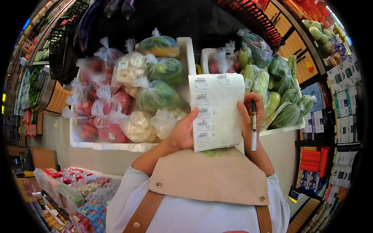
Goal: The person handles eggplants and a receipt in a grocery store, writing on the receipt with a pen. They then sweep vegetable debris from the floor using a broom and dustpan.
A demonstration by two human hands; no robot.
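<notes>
A paper notepad [225, 116] with several barcode labels stuck on its page is held up in front of my chest. My left hand [185, 129] grips its left edge, thumb on the page. On the right edge, my right hand [252, 112] steadies the pad with the thumb and also holds a pen [254, 122], which hangs down across the fingers. Behind the pad stands a white foam box [191, 55] of bagged vegetables: cauliflower [141, 126], green peppers [158, 96] and red produce [112, 132]. A second foam box [279, 131] holds bagged greens [287, 110].
A black plastic crate [59, 49] and eggplants [84, 29] are at the upper left. A red-lined black basket [259, 23] is at the upper right. Boxed goods [344, 75] line the right side. Packaged drinks [91, 215] are stacked at the lower left, near my elbow.
</notes>
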